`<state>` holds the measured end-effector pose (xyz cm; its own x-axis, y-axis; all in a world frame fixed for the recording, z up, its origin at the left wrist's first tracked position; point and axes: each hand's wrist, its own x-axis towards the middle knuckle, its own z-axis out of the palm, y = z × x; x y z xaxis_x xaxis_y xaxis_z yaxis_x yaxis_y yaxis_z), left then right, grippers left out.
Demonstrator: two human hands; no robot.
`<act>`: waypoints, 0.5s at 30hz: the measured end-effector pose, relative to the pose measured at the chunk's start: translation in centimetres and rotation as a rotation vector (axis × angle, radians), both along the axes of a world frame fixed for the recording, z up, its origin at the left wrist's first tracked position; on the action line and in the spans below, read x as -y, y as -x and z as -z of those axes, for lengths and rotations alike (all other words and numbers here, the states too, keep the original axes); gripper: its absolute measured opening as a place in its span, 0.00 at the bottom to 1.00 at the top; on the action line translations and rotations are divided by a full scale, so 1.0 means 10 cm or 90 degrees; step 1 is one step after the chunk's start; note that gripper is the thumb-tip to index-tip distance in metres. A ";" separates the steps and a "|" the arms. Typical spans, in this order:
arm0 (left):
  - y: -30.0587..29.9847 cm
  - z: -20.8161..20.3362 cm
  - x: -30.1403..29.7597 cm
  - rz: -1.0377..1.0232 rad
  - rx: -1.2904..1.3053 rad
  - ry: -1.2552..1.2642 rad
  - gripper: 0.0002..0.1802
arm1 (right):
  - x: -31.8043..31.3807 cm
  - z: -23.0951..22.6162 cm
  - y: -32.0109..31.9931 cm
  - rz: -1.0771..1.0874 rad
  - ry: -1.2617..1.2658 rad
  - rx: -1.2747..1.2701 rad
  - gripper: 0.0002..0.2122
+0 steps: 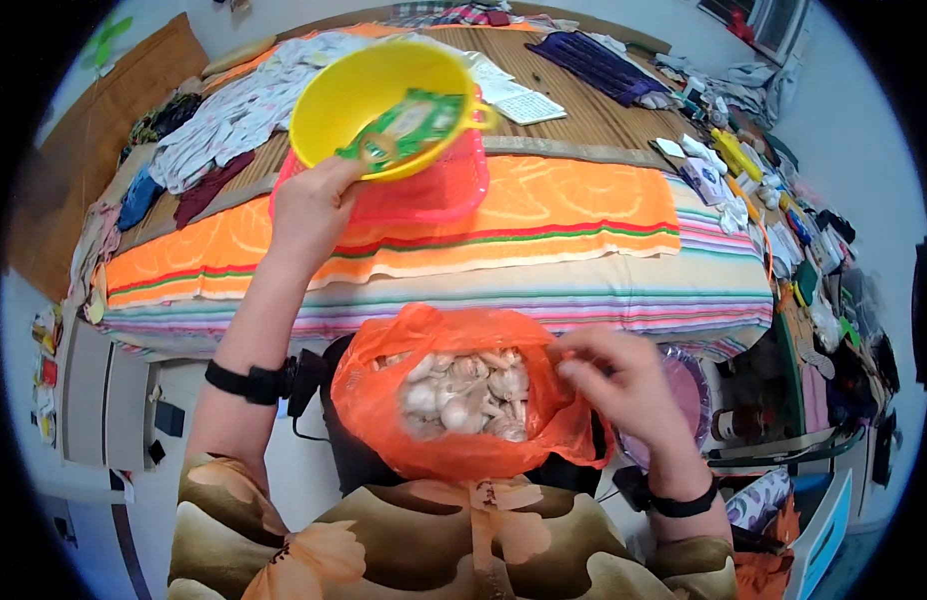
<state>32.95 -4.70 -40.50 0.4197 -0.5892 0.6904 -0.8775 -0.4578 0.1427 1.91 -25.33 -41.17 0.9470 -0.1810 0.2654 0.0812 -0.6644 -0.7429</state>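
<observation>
My left hand (314, 215) reaches forward and grips the near rim of a yellow plastic basin (329, 95), which is tilted. A green packet (409, 130) lies inside it. Below and behind the basin is a pink plastic basket (449, 190). On my lap an orange-red plastic bag (434, 325) gapes, full of white garlic bulbs (464, 395). At the bag's right edge is my right hand (624, 385), its thumb and forefinger pinched on the thin plastic; the hand is slightly blurred.
An orange towel (584, 205) covers the near edge of the bed with its brown slatted mat (624, 130). Crumpled clothes (224, 130) lie at the left. Clutter lines the right side, including a yellow package (734, 155). A round pinkish container (689, 390) stands beside my right hand.
</observation>
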 end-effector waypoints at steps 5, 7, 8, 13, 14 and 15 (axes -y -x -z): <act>0.75 -0.45 0.09 0.223 0.111 -0.109 0.09 | 0.12 -0.60 0.11 0.083 0.110 0.366 0.11; 0.96 -0.47 0.12 0.279 0.121 -0.174 0.09 | 0.07 -0.75 0.01 0.073 0.227 0.369 0.12; 1.06 -0.48 0.15 0.317 0.123 -0.199 0.10 | 0.05 -0.84 -0.03 0.073 0.321 0.319 0.13; 1.43 -0.39 0.16 0.379 0.082 -0.242 0.12 | 0.04 -0.66 -0.04 0.102 0.459 -0.099 0.31; 1.48 -0.37 0.14 0.379 0.079 -0.240 0.12 | 0.08 -0.61 -0.01 0.096 0.497 -0.113 0.38; 1.51 -0.36 0.13 0.378 0.076 -0.238 0.12 | 0.09 -0.59 -0.02 0.092 0.482 -0.136 0.36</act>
